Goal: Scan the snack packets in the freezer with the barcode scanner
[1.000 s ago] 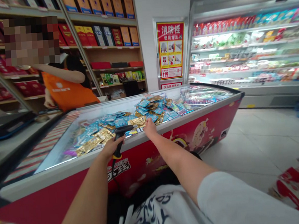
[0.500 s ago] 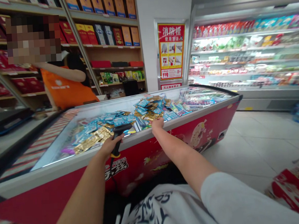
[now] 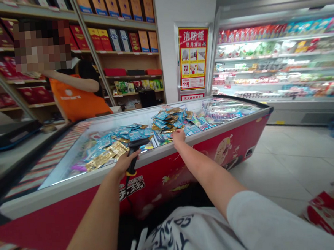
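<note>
My left hand (image 3: 124, 163) is wrapped round the grip of a black barcode scanner (image 3: 139, 143), its head pointing right over the front edge of a chest freezer. To the right, my right hand (image 3: 179, 135) is at the same edge with its fingers curled together; whatever they hold is hidden. Just beyond it is a pile of blue and gold packets (image 3: 166, 119) on the freezer's glass top. Further blue packets (image 3: 133, 133) spread to the left, and gold packets (image 3: 107, 154) lie behind my left hand.
The red chest freezer (image 3: 197, 153) stands across my front. Behind it is a person in an orange apron (image 3: 81, 98), one arm raised. A counter with a dark device (image 3: 10, 132) is at left, a lit refrigerated display (image 3: 265, 64) at right, red-and-white cartons (image 3: 330, 212) at lower right.
The whole view has shifted slightly, so everything sits a little further right. My left hand keeps the barcode scanner, and my right hand stays beside the packet pile.
</note>
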Demonstrator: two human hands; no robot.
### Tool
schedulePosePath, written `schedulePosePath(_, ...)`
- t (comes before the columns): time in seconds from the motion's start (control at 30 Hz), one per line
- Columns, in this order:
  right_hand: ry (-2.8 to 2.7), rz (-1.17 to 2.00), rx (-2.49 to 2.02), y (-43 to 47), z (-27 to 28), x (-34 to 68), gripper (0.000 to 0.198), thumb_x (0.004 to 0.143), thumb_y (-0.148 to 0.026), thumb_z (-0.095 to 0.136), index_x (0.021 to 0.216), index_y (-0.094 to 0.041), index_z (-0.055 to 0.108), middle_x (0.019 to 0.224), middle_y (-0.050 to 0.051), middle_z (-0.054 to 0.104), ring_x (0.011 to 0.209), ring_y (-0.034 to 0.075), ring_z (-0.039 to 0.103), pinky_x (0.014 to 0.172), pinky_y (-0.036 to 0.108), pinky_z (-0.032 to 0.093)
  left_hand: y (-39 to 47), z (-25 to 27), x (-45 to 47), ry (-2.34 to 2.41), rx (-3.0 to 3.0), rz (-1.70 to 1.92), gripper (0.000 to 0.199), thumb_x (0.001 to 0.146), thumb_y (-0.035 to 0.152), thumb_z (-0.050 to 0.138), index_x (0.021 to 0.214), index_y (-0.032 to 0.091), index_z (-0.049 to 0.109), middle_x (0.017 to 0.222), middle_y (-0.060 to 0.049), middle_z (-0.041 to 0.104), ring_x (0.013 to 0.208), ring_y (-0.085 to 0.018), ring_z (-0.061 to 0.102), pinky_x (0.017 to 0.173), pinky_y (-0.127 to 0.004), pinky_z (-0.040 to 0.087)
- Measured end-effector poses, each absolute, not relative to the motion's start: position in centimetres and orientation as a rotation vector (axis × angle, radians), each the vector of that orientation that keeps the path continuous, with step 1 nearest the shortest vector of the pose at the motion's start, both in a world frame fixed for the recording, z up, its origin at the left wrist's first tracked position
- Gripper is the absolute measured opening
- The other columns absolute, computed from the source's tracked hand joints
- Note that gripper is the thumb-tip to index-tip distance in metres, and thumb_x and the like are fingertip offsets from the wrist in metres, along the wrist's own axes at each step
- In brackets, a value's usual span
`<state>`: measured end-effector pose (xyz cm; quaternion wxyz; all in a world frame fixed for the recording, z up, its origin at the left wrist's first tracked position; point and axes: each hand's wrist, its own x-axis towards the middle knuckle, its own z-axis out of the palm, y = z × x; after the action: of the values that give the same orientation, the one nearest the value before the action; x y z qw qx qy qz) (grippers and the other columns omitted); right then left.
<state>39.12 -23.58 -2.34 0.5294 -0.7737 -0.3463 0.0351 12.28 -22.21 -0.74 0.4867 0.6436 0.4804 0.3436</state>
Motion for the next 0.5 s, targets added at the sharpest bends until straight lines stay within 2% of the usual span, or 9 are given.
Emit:
schedulePosePath(0.13,-0.824,-0.050,-1.799,-24.4,-2.1,38.1,0.024,0.082,-0.013,0.040,0.101,-0.015,0.055,0.109,0.013,0.056,0.100,0.019,0.055,0.087,0.027,0.041,-22.4,-0.3,12.5,1.159,1.545,0.858,0.045,0.052,0.055,0.074,0.068,0.013,0.065,0.060,-0.002,0.062,0.051,-0.012,0.051,0.045,-0.023,0.036)
schedulePosePath(0.23,-1.223,-0.044,-1.749,-23.7,-2.1,36.2,0.023,0.084,-0.013,0.040,0.100,-0.017,0.057,0.105,0.009,0.059,0.099,0.017,0.053,0.089,0.027,0.039,-22.3,0.3,12.6,1.142,1.422,0.936,0.045,0.051,0.053,0.074,0.070,0.014,0.065,0.059,-0.001,0.061,0.048,-0.012,0.050,0.042,-0.023,0.035)
schedulePosePath(0.33,-1.555,-0.019,-1.745,-21.6,-2.1,33.7,0.026,0.087,-0.017,0.042,0.108,-0.018,0.057,0.107,0.008,0.060,0.103,0.018,0.052,0.092,0.029,0.038,-21.9,0.7,12.5,1.148,1.256,1.049,0.047,0.051,0.053,0.074,0.078,0.015,0.064,0.062,0.000,0.060,0.046,-0.011,0.049,0.041,-0.023,0.037)
schedulePosePath(0.43,-1.728,-0.064,-1.761,-18.9,-1.8,31.7,0.033,0.089,-0.027,0.045,0.119,-0.015,0.052,0.119,0.011,0.056,0.115,0.020,0.046,0.100,0.034,0.032,-21.7,0.4,12.0,1.134,1.222,1.066,0.048,0.052,0.054,0.074,0.080,0.015,0.064,0.065,0.000,0.060,0.050,-0.013,0.052,0.042,-0.024,0.039)
schedulePosePath(0.5,-1.795,-0.077,-1.808,-17.2,-1.5,31.0,0.034,0.090,-0.031,0.046,0.120,-0.016,0.053,0.126,0.013,0.052,0.122,0.023,0.042,0.104,0.039,0.029,-21.7,0.0,11.5,1.127,1.270,1.048,0.048,0.053,0.054,0.074,0.079,0.015,0.064,0.065,-0.001,0.061,0.052,-0.013,0.053,0.044,-0.024,0.040)
